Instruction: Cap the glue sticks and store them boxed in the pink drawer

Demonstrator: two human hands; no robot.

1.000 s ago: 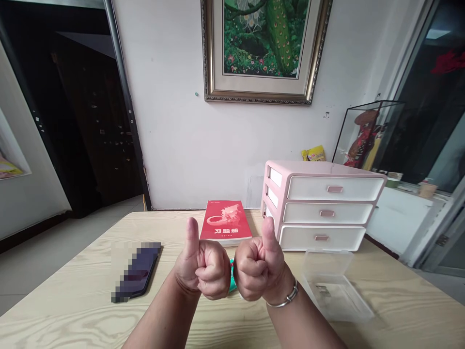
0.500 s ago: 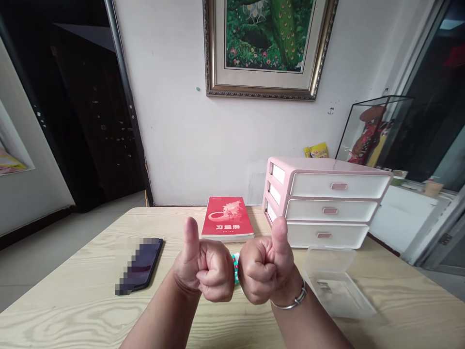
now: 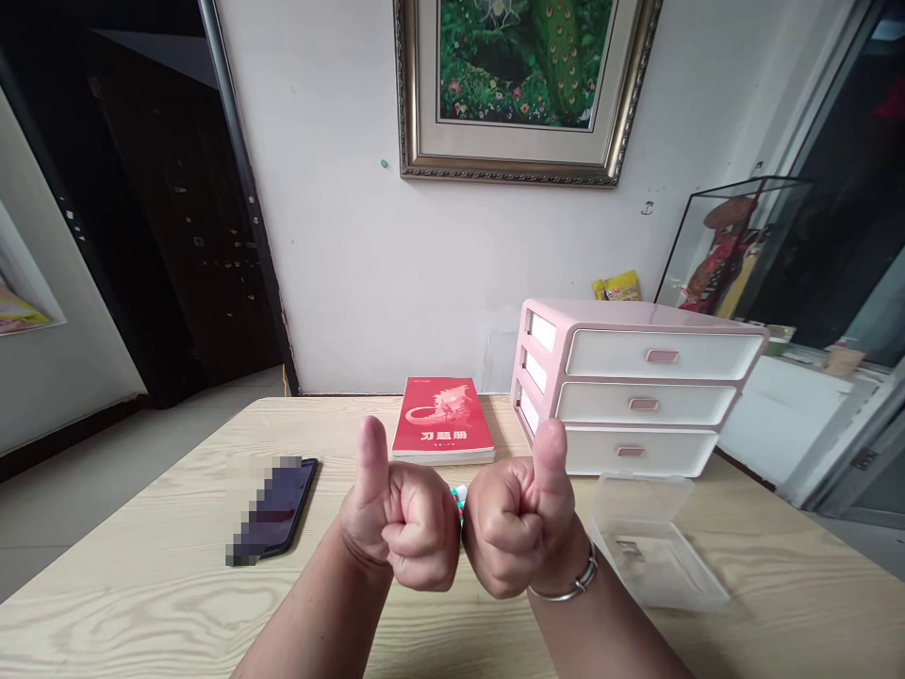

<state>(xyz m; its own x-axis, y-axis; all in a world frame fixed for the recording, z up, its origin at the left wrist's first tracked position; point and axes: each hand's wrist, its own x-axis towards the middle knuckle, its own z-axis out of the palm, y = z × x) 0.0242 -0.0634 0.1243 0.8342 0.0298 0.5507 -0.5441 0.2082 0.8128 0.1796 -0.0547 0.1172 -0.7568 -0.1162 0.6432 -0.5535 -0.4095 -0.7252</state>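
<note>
My left hand point(image 3: 400, 514) and my right hand point(image 3: 519, 523) are closed fists with thumbs up, held side by side over a pale wooden table point(image 3: 134, 604). Neither holds anything. Between the fists, a small teal and white object point(image 3: 459, 500) lies mostly hidden. Just beyond them lies a red paperback book point(image 3: 443, 422) with a pink creature on its cover. A black smartphone point(image 3: 275, 505) lies left of my left hand. A clear plastic box point(image 3: 654, 547) lies right of my right hand, which wears a silver bangle point(image 3: 569, 587).
A pink and white unit of drawers point(image 3: 633, 387) stands at the table's back right, touching neither fist. Behind it are a yellow packet point(image 3: 618, 286) and a glass display case point(image 3: 732, 250). A framed peacock painting point(image 3: 523, 85) hangs on the wall. The table's edge ends at the left, above a tiled floor.
The whole scene has shifted slightly upward in view. My fists have come closer together, covering more of the small teal and white object.
</note>
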